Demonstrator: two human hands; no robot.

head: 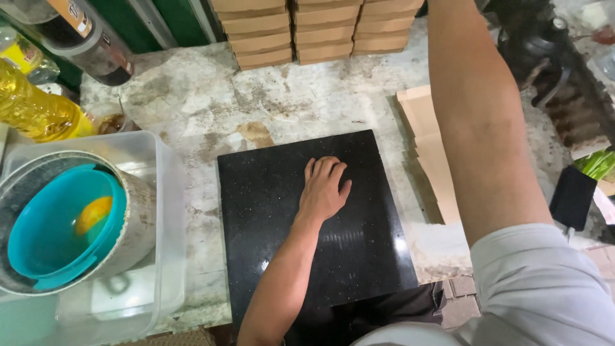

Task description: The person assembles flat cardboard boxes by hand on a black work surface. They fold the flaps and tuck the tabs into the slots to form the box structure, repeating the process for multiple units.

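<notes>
Right arm (477, 122) raised — left hand (323, 189) flat on black slab (282, 211).

Left hand (323, 190) flat, palm down, fingers together; right arm raised, hand unseen.

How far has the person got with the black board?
Done: the black stone slab lies bare on the counter. In hand: the left hand rests flat on it; the right arm reaches up, its hand out of view. Left: the flat cardboard lies untouched.
</notes>
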